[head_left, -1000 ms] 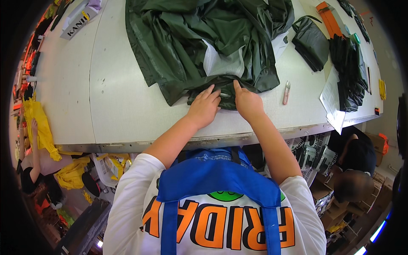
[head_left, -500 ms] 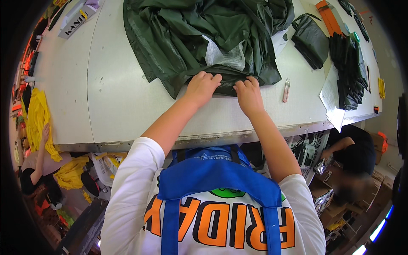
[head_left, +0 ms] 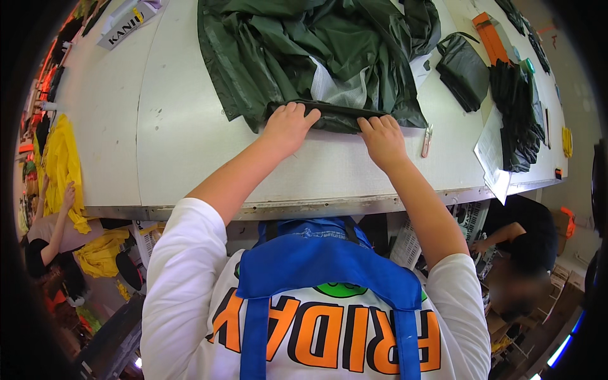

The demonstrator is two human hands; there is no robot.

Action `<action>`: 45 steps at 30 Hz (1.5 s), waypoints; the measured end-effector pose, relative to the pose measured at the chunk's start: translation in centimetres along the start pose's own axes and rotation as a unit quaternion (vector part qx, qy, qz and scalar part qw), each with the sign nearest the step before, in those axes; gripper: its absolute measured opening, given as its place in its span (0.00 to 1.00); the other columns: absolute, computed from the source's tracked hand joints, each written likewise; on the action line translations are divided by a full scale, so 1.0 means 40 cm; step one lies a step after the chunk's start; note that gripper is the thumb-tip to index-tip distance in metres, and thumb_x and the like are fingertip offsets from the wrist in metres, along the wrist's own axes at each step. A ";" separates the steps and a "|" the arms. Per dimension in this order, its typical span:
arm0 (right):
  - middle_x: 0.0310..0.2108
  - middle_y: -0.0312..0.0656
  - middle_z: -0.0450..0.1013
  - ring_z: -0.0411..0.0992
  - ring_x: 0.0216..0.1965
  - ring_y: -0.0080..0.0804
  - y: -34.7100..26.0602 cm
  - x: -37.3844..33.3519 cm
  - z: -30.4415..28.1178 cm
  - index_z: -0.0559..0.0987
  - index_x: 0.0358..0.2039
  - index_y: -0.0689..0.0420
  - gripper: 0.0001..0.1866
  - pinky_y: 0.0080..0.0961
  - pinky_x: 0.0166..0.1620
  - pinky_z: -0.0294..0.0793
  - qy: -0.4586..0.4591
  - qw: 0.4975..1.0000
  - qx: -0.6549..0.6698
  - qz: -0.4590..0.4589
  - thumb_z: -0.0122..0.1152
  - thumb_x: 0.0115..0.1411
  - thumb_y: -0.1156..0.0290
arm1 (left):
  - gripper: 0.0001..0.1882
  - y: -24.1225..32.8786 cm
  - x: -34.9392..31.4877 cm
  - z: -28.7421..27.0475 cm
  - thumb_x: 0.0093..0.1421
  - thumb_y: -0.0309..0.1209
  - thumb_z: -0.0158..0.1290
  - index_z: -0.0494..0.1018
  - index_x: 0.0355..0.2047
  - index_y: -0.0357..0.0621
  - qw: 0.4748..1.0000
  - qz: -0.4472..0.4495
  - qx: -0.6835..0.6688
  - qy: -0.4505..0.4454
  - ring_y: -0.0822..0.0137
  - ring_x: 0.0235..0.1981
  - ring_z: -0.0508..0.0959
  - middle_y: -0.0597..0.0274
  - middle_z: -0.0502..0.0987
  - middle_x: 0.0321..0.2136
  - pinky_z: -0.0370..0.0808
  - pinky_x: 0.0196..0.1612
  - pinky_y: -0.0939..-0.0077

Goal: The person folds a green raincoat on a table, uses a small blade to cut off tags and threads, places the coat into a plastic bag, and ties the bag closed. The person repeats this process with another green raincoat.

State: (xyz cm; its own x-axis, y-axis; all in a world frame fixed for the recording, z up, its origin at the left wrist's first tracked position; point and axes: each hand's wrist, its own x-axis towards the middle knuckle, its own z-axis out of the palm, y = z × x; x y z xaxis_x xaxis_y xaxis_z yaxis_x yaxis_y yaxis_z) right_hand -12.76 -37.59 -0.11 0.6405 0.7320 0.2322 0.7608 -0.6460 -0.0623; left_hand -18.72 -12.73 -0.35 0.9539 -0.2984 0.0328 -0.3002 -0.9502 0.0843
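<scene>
A dark green waterproof garment lies bunched on the white table, with a patch of white mesh lining showing in its middle. Along its near edge runs a folded band of the same fabric. My left hand grips the left part of that band, fingers curled over the top. Farther right, my right hand holds the band the same way, thumb toward the middle. Both thumbs are partly hidden. Just right of my right hand lies a small pair of thread snips.
A folded dark green pouch, a black bunched garment and paper sheets lie at the right. An orange box sits behind them. Far left, another person handles yellow fabric; one in black bends at the lower right.
My hands have spread farther apart along the band, the left going left and the right going right. The folded edge between them is now straighter.
</scene>
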 end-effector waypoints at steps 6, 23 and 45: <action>0.19 0.35 0.68 0.71 0.30 0.34 -0.033 -0.004 -0.029 0.74 0.31 0.51 0.03 0.46 0.59 0.54 -0.025 0.999 0.030 0.011 0.56 0.57 0.68 | 0.10 -0.022 -0.076 -0.055 0.52 0.32 0.58 0.73 0.34 0.43 0.996 -0.008 -0.078 -0.035 0.59 0.44 0.69 0.61 0.69 0.36 0.71 0.45 0.63; 0.34 0.43 0.72 0.67 0.40 0.49 -0.071 -0.140 0.024 0.72 0.42 0.59 0.21 0.41 0.43 0.67 0.058 0.966 0.224 0.119 0.59 0.44 0.79 | 0.12 0.277 -0.035 0.025 0.53 0.34 0.56 0.74 0.38 0.54 0.970 -0.128 -0.202 -0.040 0.52 0.38 0.70 0.57 0.68 0.38 0.68 0.40 0.54; 0.32 0.37 0.69 0.66 0.45 0.38 -0.130 -0.127 -0.062 0.77 0.28 0.52 0.10 0.36 0.50 0.60 0.072 0.984 0.162 0.019 0.66 0.43 0.69 | 0.07 0.281 -0.092 0.006 0.52 0.38 0.57 0.73 0.23 0.51 0.928 -0.187 -0.319 0.045 0.60 0.38 0.72 0.70 0.75 0.24 0.60 0.38 0.57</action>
State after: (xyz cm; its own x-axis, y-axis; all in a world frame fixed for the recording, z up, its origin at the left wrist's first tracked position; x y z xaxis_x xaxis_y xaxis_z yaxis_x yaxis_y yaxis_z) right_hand -20.23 -38.49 1.43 0.6656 0.6549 0.3579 0.7448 -0.5527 -0.3739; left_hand -25.59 -22.35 0.23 0.9964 0.0771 -0.0358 0.0809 -0.7305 0.6781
